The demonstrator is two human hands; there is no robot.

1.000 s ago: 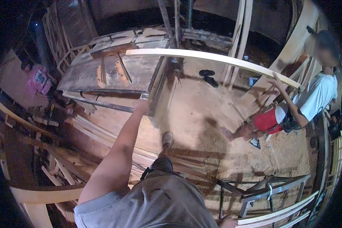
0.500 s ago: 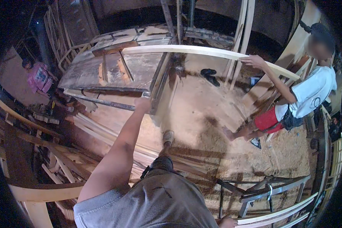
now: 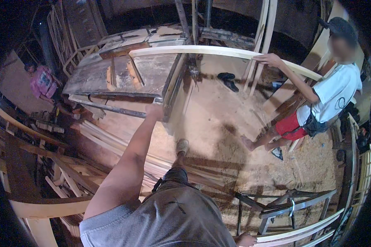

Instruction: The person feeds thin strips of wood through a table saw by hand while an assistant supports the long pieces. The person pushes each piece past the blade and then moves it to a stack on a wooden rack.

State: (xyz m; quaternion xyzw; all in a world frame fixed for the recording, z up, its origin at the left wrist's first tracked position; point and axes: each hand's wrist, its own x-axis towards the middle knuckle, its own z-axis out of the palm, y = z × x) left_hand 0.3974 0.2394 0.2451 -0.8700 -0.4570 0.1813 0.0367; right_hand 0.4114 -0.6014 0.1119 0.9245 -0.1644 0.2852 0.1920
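Plank: we see one long pale wooden plank (image 3: 218, 51) lying across the far edge of the worn grey wooden workbench (image 3: 152, 72) and running right, out over the sawdust floor (image 3: 218, 123).
Left hand: our left hand (image 3: 154, 110) is stretched forward to the near corner of the workbench, touching its edge; we cannot tell whether the fingers are curled or flat.
Right hand: our right hand (image 3: 246, 239) shows only partly at the lower edge, near a pale curved board (image 3: 301, 232); its grip is unclear.
Co-worker: one person in a white shirt and red shorts (image 3: 317, 107) stands at right, one hand (image 3: 266, 59) laid on top of the plank.
Others: one person in a pink top (image 3: 43, 82) far left.
Footwear: two dark sandals (image 3: 227, 80) on the floor beyond the bench.
Stand: one metal frame (image 3: 284, 203) at lower right.
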